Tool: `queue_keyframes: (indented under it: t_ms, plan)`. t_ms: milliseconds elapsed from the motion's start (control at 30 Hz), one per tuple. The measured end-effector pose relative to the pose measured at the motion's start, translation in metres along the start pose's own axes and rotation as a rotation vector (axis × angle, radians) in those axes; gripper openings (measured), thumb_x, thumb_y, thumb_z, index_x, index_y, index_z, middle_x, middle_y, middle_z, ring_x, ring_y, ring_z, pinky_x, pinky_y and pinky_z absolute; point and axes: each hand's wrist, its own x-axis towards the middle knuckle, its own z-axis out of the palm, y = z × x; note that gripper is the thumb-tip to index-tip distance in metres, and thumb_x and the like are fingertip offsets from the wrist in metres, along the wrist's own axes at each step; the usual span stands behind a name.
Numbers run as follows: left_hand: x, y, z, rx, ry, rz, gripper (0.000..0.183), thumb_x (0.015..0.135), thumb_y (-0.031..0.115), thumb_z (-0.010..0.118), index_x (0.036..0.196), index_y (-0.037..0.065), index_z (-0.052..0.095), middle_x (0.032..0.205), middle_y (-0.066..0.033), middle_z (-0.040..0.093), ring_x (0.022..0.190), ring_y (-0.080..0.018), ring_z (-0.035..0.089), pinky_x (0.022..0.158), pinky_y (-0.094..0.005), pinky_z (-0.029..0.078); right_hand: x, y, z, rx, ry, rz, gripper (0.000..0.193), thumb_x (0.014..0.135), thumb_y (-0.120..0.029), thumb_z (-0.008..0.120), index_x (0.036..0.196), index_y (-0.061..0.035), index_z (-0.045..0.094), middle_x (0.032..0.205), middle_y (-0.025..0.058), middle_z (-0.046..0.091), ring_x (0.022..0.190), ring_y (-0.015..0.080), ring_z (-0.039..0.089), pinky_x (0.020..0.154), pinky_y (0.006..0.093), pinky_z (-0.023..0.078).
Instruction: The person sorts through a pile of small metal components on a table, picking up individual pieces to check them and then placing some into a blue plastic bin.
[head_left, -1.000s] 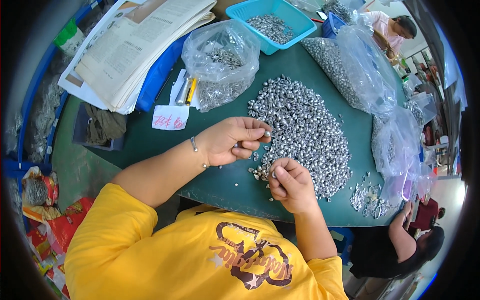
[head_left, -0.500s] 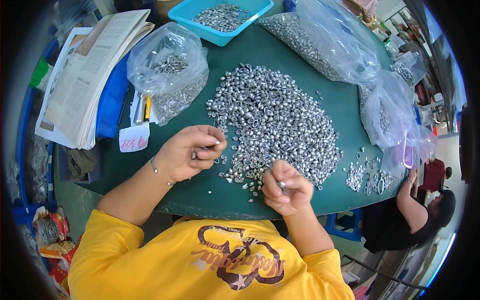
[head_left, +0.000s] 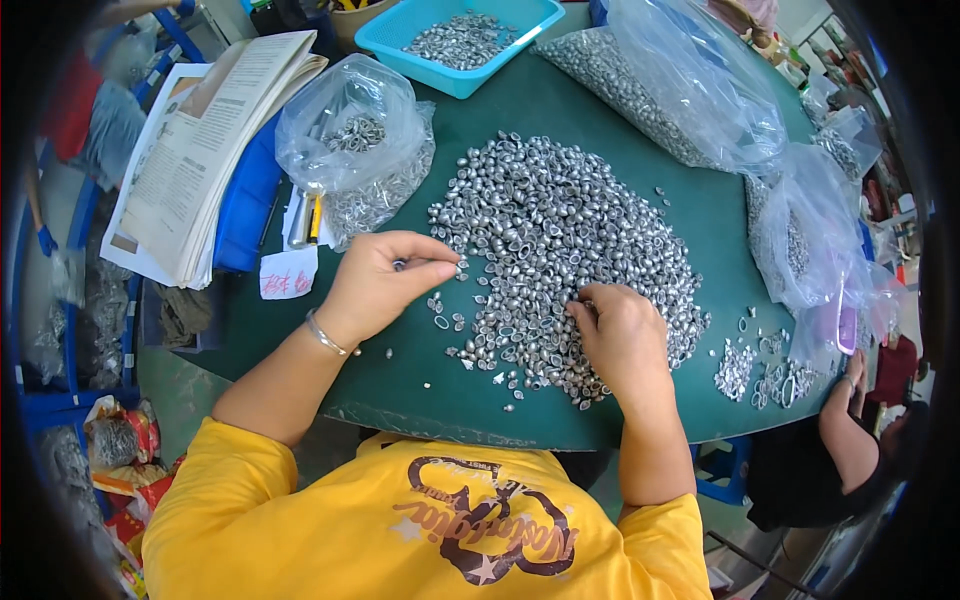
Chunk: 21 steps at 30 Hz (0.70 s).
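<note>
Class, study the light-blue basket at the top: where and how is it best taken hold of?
Probably by the rim of the basket at its left and right ends, one grip each, coming from the near side. It is open-topped and holds loose metal pieces, so lifting level should limit spills; clear bags sit close to left and right, while the near side faces bare tabletop.

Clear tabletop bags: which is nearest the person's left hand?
The bag left of the metal pile, just beyond the left hand; the others lie farther off, rightward.
</note>
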Motion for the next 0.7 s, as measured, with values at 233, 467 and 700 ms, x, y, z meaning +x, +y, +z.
queue_keyframes:
  t_ms: [233,467,700]
  plan:
    - [0.041,0.004,0.039,0.555,-0.046,0.412,0.012,0.07,0.012,0.066,0.079,0.006,0.065,0.065,-0.0071,0.053,0.057,-0.0204,0.052,0.054,-0.0292,0.042,0.006,0.004,0.003,0.172,0.055,-0.139,0.011,0.074,-0.012,0.059,0.081,-0.0029,0.06,0.075,0.013,0.06,0.068,0.0309,0.058,0.061,0.0387,0.047]
    - [0.037,0.001,0.05,0.478,-0.016,0.396,0.009,0.07,0.01,0.066,0.074,0.004,0.061,0.065,-0.0053,0.053,0.059,-0.0172,0.052,0.054,-0.0272,0.041,0.04,-0.003,0.007,0.144,0.166,-0.229,0.007,0.075,-0.011,0.055,0.074,-0.0059,0.058,0.071,0.0119,0.057,0.064,0.0314,0.057,0.057,0.0404,0.046]
    - [0.019,-0.004,0.038,-0.901,-0.217,-0.327,0.008,0.083,0.009,0.056,0.09,0.005,0.056,0.065,0.0039,0.045,0.047,-0.0027,0.033,0.041,-0.0154,0.025,0.057,-0.014,0.04,0.106,0.226,-0.224,0.007,0.075,-0.012,0.055,0.071,-0.0072,0.056,0.07,0.0104,0.056,0.061,0.0304,0.058,0.054,0.0399,0.047]
